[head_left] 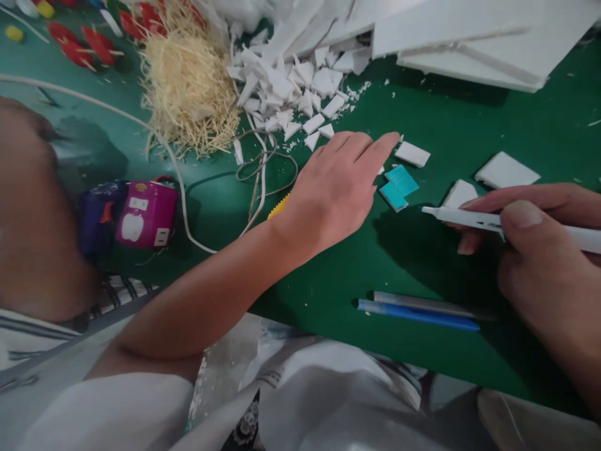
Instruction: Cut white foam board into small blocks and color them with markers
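My left hand (338, 181) lies palm down over the green table, fingers stretched out, its index fingertip close to a small white foam block (413, 154). Beside its thumb are two bright blue square pieces (399, 186), partly overlapping. My right hand (547, 269) grips a slim white pen (474, 218), its narrow tip pointing left toward the blue pieces. Behind the pen sit a small white foam piece (461, 193) and a larger foam piece (507, 170). Under my left wrist a yellow ridged edge (278, 207) shows; the rest is hidden.
White foam scraps (300, 88) and a straw-coloured shredded heap (188, 81) lie at the back. Large foam sheets (483, 37) fill the back right. A blue pen (417, 314) lies near the front edge. On the left are a cable (181, 181), a magenta box (148, 214) and another person's arm (37, 213).
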The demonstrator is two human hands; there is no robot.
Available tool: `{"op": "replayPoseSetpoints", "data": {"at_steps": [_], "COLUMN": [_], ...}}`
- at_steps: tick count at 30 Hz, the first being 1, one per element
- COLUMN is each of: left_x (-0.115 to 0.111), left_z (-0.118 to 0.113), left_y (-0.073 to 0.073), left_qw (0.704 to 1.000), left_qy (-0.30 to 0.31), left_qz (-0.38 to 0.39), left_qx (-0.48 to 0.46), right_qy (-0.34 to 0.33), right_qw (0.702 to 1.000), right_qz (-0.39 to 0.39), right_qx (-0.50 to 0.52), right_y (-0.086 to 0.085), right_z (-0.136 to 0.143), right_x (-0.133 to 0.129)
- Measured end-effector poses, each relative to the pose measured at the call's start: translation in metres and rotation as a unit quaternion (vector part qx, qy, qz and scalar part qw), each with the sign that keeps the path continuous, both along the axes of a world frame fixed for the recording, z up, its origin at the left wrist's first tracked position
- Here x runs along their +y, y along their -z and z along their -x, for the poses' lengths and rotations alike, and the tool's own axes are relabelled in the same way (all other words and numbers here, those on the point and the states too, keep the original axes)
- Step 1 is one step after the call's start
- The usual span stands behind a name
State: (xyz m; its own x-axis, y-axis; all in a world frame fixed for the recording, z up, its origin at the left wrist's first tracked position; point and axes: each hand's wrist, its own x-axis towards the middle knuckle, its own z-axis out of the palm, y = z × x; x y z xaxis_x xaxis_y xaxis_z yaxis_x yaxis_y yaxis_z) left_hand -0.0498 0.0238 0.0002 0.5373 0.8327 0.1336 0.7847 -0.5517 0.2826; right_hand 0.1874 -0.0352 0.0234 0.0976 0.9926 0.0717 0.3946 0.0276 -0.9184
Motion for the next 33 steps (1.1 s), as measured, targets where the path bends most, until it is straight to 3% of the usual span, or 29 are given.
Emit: {"op": "replayPoseSetpoints", "data": {"at_steps": [9,12,17,22,33], "left_x": [-0.009,-0.018,-0.028,-0.03,-0.028], "left_z": [0.005,0.006,0.006,0.008,0.013], "left_y": [-0.022,-0.029,-0.023,-0.017,-0.018], "left_qw": [1.0,1.0,0.994,0.995,0.994], "left_qy": [-0.03,-0.008,0.096,0.085,0.083], "left_qz": [-0.002,0.008,0.049,0.035,0.06], "left_qx": [0.01,-0.01,-0.03,-0.03,-0.032], "right_qy": [0.0,0.001,-0.003,-0.019,-0.076], "right_qw": [1.0,1.0,1.0,1.0,0.996], "right_qz": [0.016,0.017,0.009,0.017,0.007], "right_qx": [-0.006,-0.011,-0.002,0.003,-0.034], "right_y": [-0.004,-0.004,-0.003,0.0,0.006], "right_z": [-0.002,-0.003,-0.005,-0.007,-0.006], "right_x": [-0.001,-0.002,-0.003,-0.001,0.001]}}
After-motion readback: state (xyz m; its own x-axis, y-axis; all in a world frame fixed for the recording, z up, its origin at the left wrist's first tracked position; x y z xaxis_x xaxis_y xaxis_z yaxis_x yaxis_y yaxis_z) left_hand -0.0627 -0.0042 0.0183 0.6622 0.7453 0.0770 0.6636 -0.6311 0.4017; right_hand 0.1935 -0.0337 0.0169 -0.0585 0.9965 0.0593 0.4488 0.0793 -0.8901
